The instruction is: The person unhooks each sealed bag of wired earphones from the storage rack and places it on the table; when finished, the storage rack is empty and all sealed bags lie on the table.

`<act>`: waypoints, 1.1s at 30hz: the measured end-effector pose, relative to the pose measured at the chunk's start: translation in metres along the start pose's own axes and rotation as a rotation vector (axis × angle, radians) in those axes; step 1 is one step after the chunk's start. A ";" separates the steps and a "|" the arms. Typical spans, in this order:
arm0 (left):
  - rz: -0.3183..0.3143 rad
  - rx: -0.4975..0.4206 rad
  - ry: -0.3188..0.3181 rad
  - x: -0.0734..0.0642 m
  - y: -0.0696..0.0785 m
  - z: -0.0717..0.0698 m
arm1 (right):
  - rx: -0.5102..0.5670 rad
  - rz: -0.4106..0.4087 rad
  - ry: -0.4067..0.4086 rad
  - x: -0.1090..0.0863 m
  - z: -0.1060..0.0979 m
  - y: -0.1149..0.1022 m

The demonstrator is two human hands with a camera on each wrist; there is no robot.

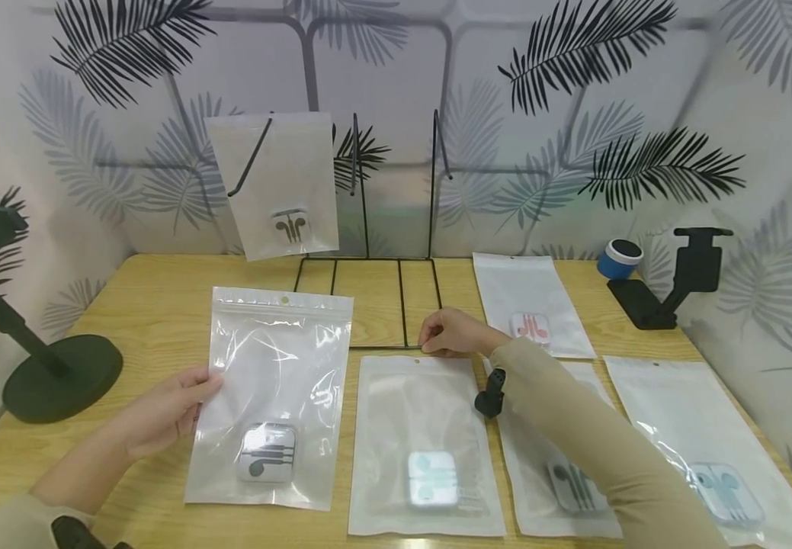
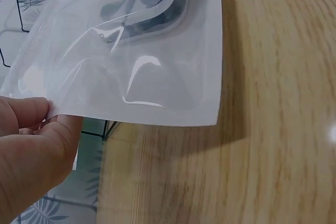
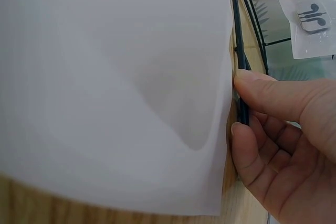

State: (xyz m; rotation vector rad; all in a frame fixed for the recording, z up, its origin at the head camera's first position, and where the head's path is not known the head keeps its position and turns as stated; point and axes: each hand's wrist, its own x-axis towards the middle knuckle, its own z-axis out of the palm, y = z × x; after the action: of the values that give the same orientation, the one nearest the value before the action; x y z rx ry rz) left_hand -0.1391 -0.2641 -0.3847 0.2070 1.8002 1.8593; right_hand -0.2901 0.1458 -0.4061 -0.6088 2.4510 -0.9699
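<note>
My left hand (image 1: pixel 174 408) pinches the left edge of a clear zip bag (image 1: pixel 275 389) between thumb and fingers. A case of dark earphones (image 1: pixel 267 453) shows through this bag's lower part. In the left wrist view the bag (image 2: pixel 173 85) is tilted, its corner raised over the table. My right hand (image 1: pixel 460 333) pinches the front base bar of a black wire display rack (image 1: pixel 402 305). The right wrist view shows thumb and fingertips at that black bar (image 3: pixel 239 40). One bag of earphones (image 1: pixel 272 183) hangs from the rack's left hook.
Just below my right hand lies a bag with a pale green earphone case (image 1: pixel 423 412). More bagged earphones (image 1: pixel 533 297) lie to the right, partly under my forearm. A dark green lamp (image 1: pixel 59 374) stands left; a phone stand (image 1: pixel 684 282) and blue round speaker (image 1: pixel 620 259) stand back right.
</note>
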 end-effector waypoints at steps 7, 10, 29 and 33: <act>-0.087 0.121 0.060 0.001 -0.001 0.000 | -0.001 0.017 0.004 0.000 -0.001 -0.003; -0.103 0.193 0.079 0.002 -0.003 0.000 | 0.001 0.020 0.007 0.001 -0.001 -0.002; -0.074 0.594 0.043 0.002 -0.015 0.002 | 0.021 0.015 -0.005 -0.004 0.000 -0.004; -0.072 0.629 0.041 0.003 -0.018 0.004 | 0.021 0.015 -0.007 -0.005 -0.001 -0.005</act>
State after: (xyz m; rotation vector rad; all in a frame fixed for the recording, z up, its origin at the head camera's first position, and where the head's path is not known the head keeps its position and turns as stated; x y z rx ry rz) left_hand -0.1350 -0.2601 -0.4027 0.3243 2.3390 1.2041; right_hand -0.2856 0.1453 -0.4007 -0.5848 2.4323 -0.9843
